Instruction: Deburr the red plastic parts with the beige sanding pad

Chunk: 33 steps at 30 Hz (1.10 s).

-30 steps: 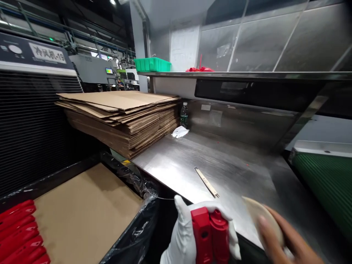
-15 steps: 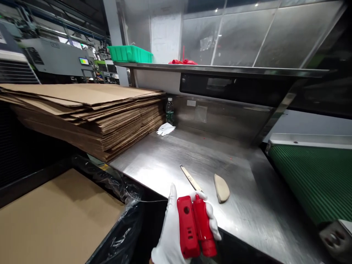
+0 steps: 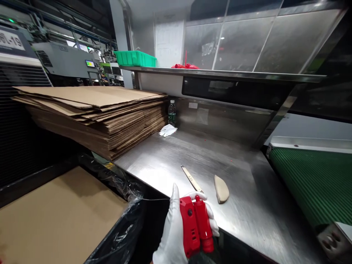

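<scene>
The white-gloved fingers (image 3: pixel 176 205) of the left hand (image 3: pixel 176 231) wrap tight around two red plastic parts (image 3: pixel 195 225), held side by side at the near edge of the shiny metal surface (image 3: pixel 170 165). The right hand is out of sight. Just past the red parts lie a thin flat stick (image 3: pixel 191 178) and a tan pad (image 3: pixel 221 189). Farther back sit a white glove (image 3: pixel 167 130), a water bottle (image 3: pixel 172 113) and a big stack of cardboard (image 3: pixel 96 113)

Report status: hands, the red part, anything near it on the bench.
Left hand gloved, gripping red plastic part. Right hand out of view. Beige pad and thin blade tool on steel bench, untouched.
</scene>
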Each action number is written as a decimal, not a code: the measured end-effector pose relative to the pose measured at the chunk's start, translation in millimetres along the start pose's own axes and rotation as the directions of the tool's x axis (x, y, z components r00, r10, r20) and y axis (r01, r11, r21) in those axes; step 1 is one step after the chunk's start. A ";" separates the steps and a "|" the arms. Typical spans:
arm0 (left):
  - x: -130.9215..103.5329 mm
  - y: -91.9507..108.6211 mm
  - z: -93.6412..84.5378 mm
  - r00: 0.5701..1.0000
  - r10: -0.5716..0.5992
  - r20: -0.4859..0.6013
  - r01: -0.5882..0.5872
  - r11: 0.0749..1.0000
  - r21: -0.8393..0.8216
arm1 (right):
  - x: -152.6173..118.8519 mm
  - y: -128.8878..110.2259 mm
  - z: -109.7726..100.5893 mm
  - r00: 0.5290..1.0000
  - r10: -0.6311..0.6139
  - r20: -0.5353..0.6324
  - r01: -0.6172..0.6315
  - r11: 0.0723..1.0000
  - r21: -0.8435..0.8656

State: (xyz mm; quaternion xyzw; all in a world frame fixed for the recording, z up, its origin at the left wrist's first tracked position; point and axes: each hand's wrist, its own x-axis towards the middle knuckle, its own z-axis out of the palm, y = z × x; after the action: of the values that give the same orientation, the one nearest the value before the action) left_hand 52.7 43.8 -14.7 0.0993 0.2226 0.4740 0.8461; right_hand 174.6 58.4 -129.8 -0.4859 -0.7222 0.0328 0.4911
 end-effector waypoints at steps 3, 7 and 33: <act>-1.3 6.0 1.1 0.997 0.072 -0.037 -0.069 0.995 0.076 | 12.4 2.0 2.4 0.993 -0.040 0.112 0.044 0.999 -0.030; 2.7 12.7 -5.7 0.977 0.210 -0.045 -0.194 0.953 0.232 | 21.0 -3.3 10.1 0.985 -0.019 0.172 0.025 0.999 -0.031; -4.8 62.6 -32.9 0.936 0.274 0.222 -0.347 0.827 0.443 | 18.2 -94.3 -26.3 0.958 0.235 0.164 -0.207 0.963 -0.172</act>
State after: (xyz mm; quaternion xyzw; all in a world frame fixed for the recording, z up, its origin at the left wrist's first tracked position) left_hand -12.4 71.5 -18.6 0.3736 0.2491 0.5274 0.7212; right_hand 130.1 11.0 -54.5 -0.5949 -0.7056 0.0764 0.3773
